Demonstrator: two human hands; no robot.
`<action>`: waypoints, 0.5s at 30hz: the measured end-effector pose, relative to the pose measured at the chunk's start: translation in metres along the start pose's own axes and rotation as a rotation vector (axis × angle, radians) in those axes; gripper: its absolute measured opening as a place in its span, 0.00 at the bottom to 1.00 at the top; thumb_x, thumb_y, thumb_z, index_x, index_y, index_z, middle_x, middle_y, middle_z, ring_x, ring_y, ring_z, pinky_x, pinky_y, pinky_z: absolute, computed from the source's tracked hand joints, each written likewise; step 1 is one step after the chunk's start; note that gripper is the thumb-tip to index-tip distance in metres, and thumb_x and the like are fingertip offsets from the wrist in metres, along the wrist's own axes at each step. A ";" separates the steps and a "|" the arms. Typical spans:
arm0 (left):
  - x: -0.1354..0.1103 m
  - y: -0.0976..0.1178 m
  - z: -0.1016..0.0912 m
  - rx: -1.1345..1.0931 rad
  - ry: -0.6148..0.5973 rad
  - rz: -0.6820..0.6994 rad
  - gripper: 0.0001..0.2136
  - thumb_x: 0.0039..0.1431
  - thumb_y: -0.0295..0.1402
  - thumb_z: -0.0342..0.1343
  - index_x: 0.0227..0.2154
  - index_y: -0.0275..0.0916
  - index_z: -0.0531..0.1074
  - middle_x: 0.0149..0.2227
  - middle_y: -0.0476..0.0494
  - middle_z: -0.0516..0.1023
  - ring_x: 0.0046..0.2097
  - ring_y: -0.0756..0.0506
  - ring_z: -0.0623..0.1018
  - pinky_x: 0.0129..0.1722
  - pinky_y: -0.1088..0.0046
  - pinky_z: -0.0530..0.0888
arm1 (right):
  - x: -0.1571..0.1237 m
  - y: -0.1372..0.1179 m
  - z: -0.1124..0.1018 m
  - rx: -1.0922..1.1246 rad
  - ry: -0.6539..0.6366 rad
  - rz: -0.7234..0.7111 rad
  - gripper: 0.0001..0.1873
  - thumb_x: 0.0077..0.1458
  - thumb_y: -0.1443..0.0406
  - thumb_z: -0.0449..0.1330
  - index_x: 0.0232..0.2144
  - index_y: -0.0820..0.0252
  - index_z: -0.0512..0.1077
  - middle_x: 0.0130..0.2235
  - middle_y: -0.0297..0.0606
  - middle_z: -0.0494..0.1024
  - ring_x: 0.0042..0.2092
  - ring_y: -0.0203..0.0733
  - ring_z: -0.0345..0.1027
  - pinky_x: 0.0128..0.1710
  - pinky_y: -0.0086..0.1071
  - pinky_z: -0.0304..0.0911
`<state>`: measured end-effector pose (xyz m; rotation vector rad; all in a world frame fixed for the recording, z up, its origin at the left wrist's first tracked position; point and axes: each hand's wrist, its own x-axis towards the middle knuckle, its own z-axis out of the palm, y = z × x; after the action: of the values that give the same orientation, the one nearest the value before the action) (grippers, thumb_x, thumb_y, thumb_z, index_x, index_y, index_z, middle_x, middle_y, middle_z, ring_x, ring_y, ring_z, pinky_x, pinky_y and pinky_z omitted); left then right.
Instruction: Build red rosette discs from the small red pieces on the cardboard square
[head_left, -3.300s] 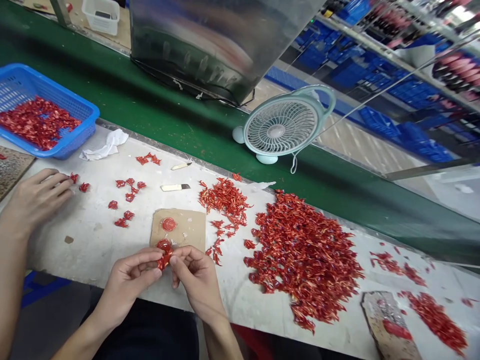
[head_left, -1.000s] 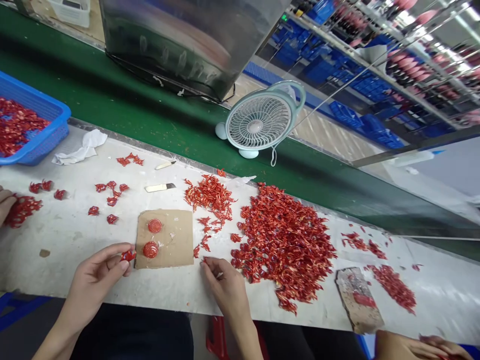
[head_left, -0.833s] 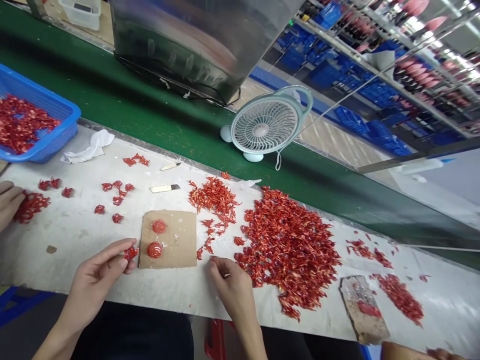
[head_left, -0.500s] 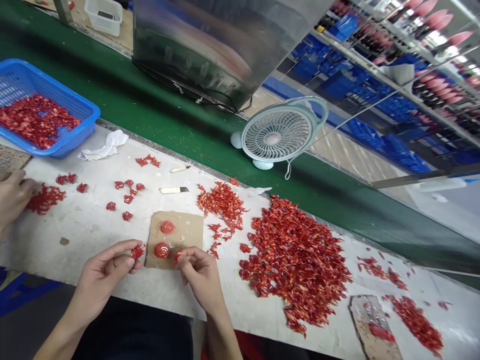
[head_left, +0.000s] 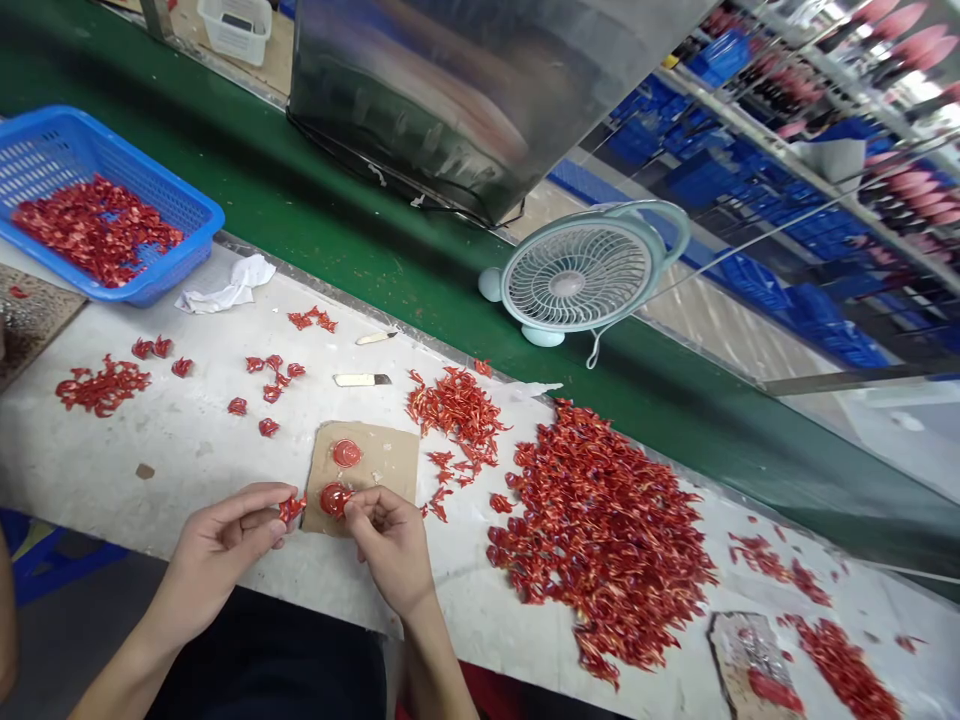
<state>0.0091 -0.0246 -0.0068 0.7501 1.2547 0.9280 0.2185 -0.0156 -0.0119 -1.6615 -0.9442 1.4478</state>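
My left hand (head_left: 236, 530) pinches a small spiky red piece (head_left: 292, 509) just off the left edge of a cardboard square (head_left: 375, 455). Two round red caps lie on that cardboard: an upper cap (head_left: 346, 453) and a lower cap (head_left: 334, 498), which looks glossy and wet inside. My right hand (head_left: 394, 545) has thumb and forefinger pressed together at the lower cap's right rim. A small red piece is in that pinch, mostly hidden by the fingertips. Right of the cardboard is a small heap of pointed red pieces (head_left: 461, 415).
A large red heap (head_left: 611, 540) covers the table on the right. Two knives, the nearer a white-handled knife (head_left: 360, 380), lie behind the cardboard. Red clusters (head_left: 105, 385) and a blue basket (head_left: 199, 245) are at left. A fan (head_left: 570, 280) stands behind the table.
My right hand has moved left, bringing its small red piece to the lower cap. My left hand still holds its piece. The other person's hand at far left has withdrawn, and the view has shifted slightly.
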 end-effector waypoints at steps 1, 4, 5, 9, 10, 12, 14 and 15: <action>0.000 0.000 0.001 0.009 0.005 0.001 0.11 0.55 0.36 0.68 0.43 0.47 0.84 0.47 0.45 0.84 0.39 0.46 0.83 0.39 0.74 0.82 | 0.000 0.000 0.000 0.016 -0.007 0.009 0.11 0.51 0.59 0.67 0.26 0.59 0.74 0.20 0.28 0.69 0.20 0.31 0.55 0.18 0.25 0.53; 0.000 -0.001 0.005 -0.012 -0.009 -0.022 0.12 0.56 0.36 0.67 0.44 0.46 0.83 0.48 0.44 0.85 0.41 0.44 0.84 0.38 0.74 0.82 | 0.001 0.003 -0.002 0.134 -0.047 0.031 0.13 0.53 0.56 0.68 0.27 0.60 0.74 0.21 0.27 0.70 0.18 0.29 0.55 0.17 0.24 0.53; 0.000 -0.003 0.008 -0.030 -0.019 -0.036 0.12 0.56 0.36 0.67 0.44 0.46 0.83 0.48 0.43 0.85 0.42 0.44 0.84 0.38 0.74 0.82 | 0.001 0.004 -0.002 0.199 -0.065 0.036 0.14 0.53 0.55 0.68 0.27 0.59 0.74 0.21 0.28 0.71 0.18 0.29 0.55 0.16 0.24 0.54; 0.001 -0.010 0.018 -0.101 -0.047 -0.077 0.12 0.56 0.36 0.67 0.44 0.44 0.82 0.49 0.42 0.85 0.44 0.43 0.84 0.40 0.72 0.82 | -0.003 0.004 -0.001 0.464 -0.118 0.094 0.15 0.50 0.55 0.71 0.28 0.59 0.75 0.22 0.29 0.72 0.18 0.28 0.55 0.15 0.22 0.53; 0.002 -0.011 0.021 -0.111 -0.051 -0.078 0.12 0.56 0.36 0.67 0.44 0.44 0.82 0.48 0.42 0.85 0.44 0.43 0.84 0.41 0.72 0.82 | -0.005 0.004 0.000 0.501 -0.128 0.112 0.15 0.49 0.55 0.72 0.28 0.59 0.75 0.22 0.29 0.72 0.18 0.28 0.55 0.14 0.21 0.53; 0.002 -0.011 0.026 -0.119 -0.058 -0.074 0.12 0.55 0.35 0.68 0.43 0.44 0.83 0.48 0.43 0.85 0.44 0.43 0.84 0.42 0.72 0.82 | -0.008 0.003 0.001 0.532 -0.149 0.129 0.16 0.49 0.55 0.72 0.27 0.59 0.74 0.21 0.29 0.72 0.18 0.28 0.54 0.14 0.21 0.52; 0.002 -0.009 0.030 -0.120 -0.073 -0.063 0.12 0.54 0.35 0.69 0.43 0.44 0.83 0.47 0.44 0.86 0.45 0.43 0.84 0.45 0.72 0.82 | -0.010 0.002 0.002 0.524 -0.167 0.112 0.16 0.50 0.55 0.72 0.27 0.59 0.74 0.21 0.29 0.72 0.18 0.28 0.55 0.13 0.21 0.53; 0.002 -0.008 0.032 -0.121 -0.080 -0.055 0.12 0.54 0.34 0.69 0.42 0.45 0.83 0.48 0.44 0.86 0.46 0.43 0.84 0.46 0.72 0.81 | -0.011 0.002 0.002 0.507 -0.173 0.091 0.15 0.51 0.55 0.72 0.28 0.59 0.75 0.22 0.28 0.71 0.18 0.28 0.55 0.13 0.21 0.53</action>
<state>0.0420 -0.0257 -0.0091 0.6480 1.1342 0.9117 0.2151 -0.0263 -0.0088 -1.2310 -0.5295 1.7400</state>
